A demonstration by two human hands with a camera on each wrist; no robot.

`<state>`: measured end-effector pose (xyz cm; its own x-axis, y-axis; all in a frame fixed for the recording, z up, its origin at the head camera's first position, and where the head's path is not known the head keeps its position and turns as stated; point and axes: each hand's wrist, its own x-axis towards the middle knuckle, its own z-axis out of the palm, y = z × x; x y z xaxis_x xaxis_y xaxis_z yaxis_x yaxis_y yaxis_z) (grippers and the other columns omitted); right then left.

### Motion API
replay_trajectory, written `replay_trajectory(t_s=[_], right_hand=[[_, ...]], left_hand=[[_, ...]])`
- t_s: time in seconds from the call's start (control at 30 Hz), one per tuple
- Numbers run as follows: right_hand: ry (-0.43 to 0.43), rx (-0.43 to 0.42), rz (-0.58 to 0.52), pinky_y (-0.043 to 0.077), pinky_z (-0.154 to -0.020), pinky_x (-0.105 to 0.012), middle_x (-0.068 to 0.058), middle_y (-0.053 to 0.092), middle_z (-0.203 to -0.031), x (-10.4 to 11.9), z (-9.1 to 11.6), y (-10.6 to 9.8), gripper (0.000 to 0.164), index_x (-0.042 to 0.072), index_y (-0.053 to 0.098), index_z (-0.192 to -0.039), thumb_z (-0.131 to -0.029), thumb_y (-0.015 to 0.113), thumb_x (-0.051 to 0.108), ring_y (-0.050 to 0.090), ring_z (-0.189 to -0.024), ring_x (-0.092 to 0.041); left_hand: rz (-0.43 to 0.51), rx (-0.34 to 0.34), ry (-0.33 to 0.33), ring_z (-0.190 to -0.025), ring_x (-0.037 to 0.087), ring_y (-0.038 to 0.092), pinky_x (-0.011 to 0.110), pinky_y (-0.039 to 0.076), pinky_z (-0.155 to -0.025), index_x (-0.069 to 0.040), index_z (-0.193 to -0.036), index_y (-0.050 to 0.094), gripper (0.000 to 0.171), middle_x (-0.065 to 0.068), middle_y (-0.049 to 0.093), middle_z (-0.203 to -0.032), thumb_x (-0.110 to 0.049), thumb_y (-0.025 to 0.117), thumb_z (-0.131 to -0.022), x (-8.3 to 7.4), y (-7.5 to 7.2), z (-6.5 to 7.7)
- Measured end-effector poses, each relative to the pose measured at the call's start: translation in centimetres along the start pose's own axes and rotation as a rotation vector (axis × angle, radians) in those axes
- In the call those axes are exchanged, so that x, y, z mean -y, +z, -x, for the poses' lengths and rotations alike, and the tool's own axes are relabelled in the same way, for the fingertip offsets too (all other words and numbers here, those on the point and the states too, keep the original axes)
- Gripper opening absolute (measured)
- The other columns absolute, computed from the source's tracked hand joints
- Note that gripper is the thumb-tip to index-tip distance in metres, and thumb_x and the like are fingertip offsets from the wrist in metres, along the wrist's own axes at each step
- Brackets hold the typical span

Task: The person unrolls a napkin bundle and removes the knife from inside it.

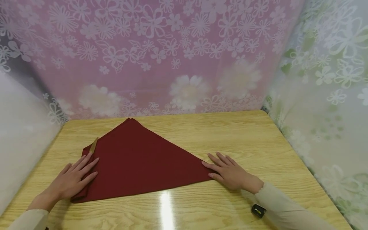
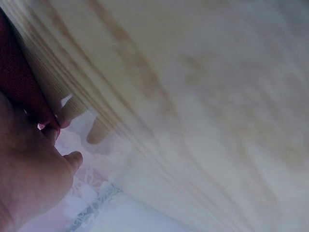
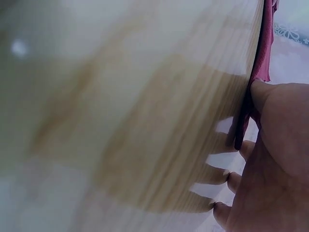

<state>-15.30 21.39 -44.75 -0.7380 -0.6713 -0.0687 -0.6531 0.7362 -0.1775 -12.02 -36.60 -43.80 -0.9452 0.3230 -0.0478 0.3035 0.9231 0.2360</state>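
A dark red cloth (image 1: 141, 159) lies folded into a rough triangle on the table, its peak toward the back wall. My left hand (image 1: 70, 181) rests on the folded-over left side, with fairly straight fingers. A narrow tan pointed strip (image 1: 93, 146) shows just beyond those fingertips, along the fold. At the cloth's narrow right corner, my right hand (image 1: 231, 174) lies palm down with fingers spread; its thumb and index finger touch the corner. In the right wrist view, the cloth's edge (image 3: 263, 58) runs by the thumb. The left wrist view shows the cloth (image 2: 19, 72) above the hand.
The light wood-grain table (image 1: 218, 134) meets a pink flowered curtain (image 1: 161, 70) at the back. Pale flowered fabric (image 1: 325, 105) hangs on the right, and a whitish sheet (image 1: 26, 124) on the left. A small black device (image 1: 258, 210) sits at the right wrist.
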Motion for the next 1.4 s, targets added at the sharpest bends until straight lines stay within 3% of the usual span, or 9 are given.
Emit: replay_trajectory(t_s=[0.43, 0.83, 1.4], right_hand=[[0.017, -0.029, -0.035, 0.019, -0.106, -0.063, -0.01, 0.025, -0.155, 0.1, 1.6, -0.9, 0.049, 0.022, 0.038, -0.149, -0.103, 0.041, 0.038, 0.02, -0.14, -0.038], [0.079, 0.016, -0.047, 0.017, -0.108, -0.062, -0.009, 0.023, -0.156, -0.7, 2.9, -1.6, 0.05, 0.021, 0.036, -0.15, -0.104, 0.037, 0.039, 0.018, -0.141, -0.037], [0.052, -0.135, -0.065, 0.021, -0.099, -0.068, -0.014, 0.03, -0.153, -5.0, 5.7, -1.0, 0.045, 0.025, 0.042, -0.147, -0.102, 0.045, 0.033, 0.025, -0.137, -0.042]], left_hand=[[-0.042, -0.001, 0.031, -0.141, 0.037, 0.015, 0.069, 0.015, -0.1, -0.015, -0.152, 0.03, 0.06, 0.016, 0.015, -0.157, -0.044, 0.042, -0.101, -1.3, 0.0, -2.1], [-0.046, -0.006, 0.053, -0.141, 0.038, 0.017, 0.067, 0.014, -0.103, -0.014, -0.151, 0.033, 0.06, 0.016, 0.016, -0.157, -0.046, 0.04, -0.101, -2.4, 0.4, -3.8], [-0.039, -0.005, 0.075, -0.141, 0.037, 0.016, 0.066, 0.012, -0.105, -0.011, -0.15, 0.034, 0.061, 0.016, 0.016, -0.157, -0.047, 0.04, -0.101, -6.2, 1.0, -6.9]])
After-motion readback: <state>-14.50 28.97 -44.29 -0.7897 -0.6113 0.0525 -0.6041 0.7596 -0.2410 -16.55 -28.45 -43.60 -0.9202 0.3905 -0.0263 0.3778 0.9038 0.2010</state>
